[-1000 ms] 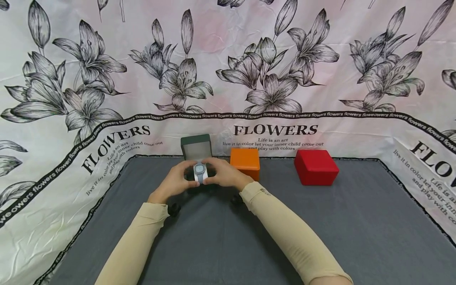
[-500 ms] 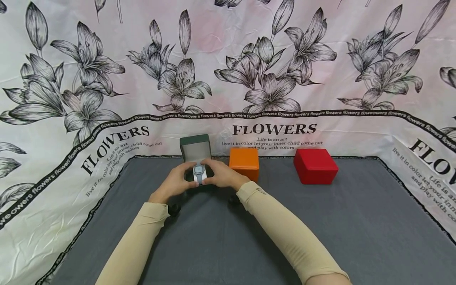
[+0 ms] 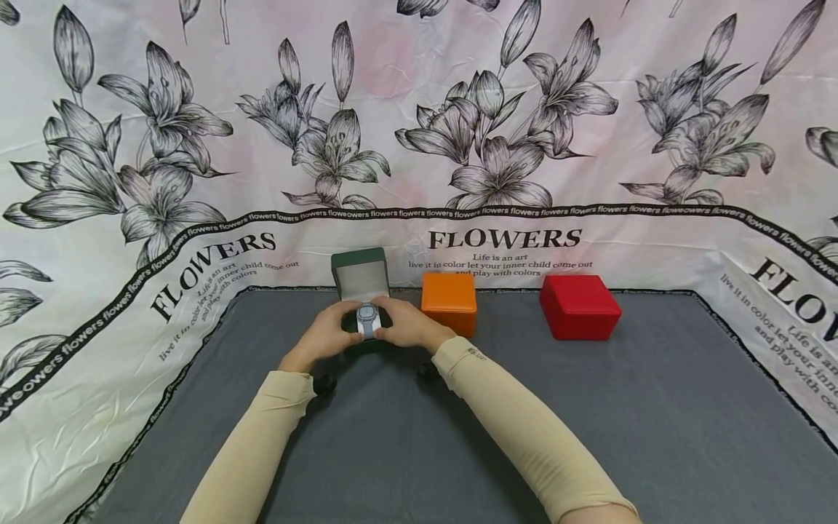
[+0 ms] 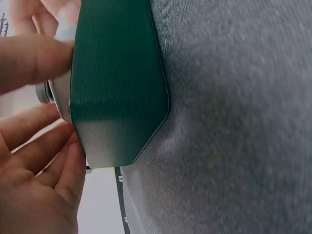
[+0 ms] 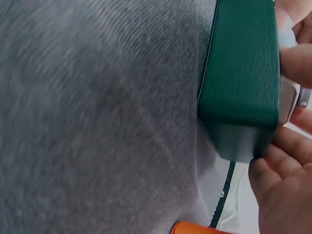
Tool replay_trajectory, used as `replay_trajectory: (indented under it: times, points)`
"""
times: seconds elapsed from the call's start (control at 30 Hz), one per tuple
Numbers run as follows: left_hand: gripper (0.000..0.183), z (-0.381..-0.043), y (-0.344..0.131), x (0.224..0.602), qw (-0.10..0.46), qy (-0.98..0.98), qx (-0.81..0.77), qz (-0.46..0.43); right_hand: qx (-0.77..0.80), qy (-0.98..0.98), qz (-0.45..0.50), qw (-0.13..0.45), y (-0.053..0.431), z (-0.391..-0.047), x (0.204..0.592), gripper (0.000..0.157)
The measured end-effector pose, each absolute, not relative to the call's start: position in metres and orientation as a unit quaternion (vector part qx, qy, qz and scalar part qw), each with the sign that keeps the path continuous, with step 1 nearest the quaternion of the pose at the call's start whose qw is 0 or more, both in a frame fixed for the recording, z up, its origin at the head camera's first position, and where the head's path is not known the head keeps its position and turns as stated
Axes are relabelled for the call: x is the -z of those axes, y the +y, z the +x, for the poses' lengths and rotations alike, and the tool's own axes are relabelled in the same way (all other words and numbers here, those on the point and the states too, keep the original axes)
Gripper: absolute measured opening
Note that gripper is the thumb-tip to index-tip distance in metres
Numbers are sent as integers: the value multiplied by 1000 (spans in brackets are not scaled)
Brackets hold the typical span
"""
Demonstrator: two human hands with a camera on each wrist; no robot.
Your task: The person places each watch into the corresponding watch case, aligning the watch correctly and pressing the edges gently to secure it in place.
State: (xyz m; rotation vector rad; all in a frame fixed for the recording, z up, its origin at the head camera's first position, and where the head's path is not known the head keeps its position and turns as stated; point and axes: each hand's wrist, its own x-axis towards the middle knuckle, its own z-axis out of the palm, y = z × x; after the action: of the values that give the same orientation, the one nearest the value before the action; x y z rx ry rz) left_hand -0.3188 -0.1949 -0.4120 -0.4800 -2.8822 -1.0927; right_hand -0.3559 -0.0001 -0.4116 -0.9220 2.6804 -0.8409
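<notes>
A wristwatch (image 3: 367,314) with a light grey-blue strap sits on a white cushion at the green box (image 3: 360,276), whose lid stands raised with a pale lining. From the left, my left hand (image 3: 325,335) holds the watch cushion between thumb and fingers; my right hand (image 3: 411,324) does the same from the right. In the left wrist view, the thumb lies at the upper edge of the green box (image 4: 117,63), and other fingers touch its side. The right wrist view shows fingertips against the other side of the box (image 5: 241,68). The box's inside is mostly hidden.
An orange box (image 3: 449,302) stands just right of my right hand. Farther right is a red box (image 3: 580,307). Both are closed. A grey cloth (image 3: 524,437) covers the table, and a flower-printed sheet (image 3: 406,94) hangs behind.
Both hands and the watch have shifted only very slightly, closer in to the green box. The right forearm has drifted a little left. The boxes stay in place.
</notes>
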Motion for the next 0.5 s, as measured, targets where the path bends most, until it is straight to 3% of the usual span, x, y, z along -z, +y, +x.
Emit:
replay_trajectory:
  times: [0.33,0.5]
  points:
    - [61,-319,-193,414,24,-927,346,-141,274,913,-292,82,-5,-352,405,60]
    - [63,-314,-196,415,37,-929,344,-131,298,902,-313,6,-6,-349,388,49]
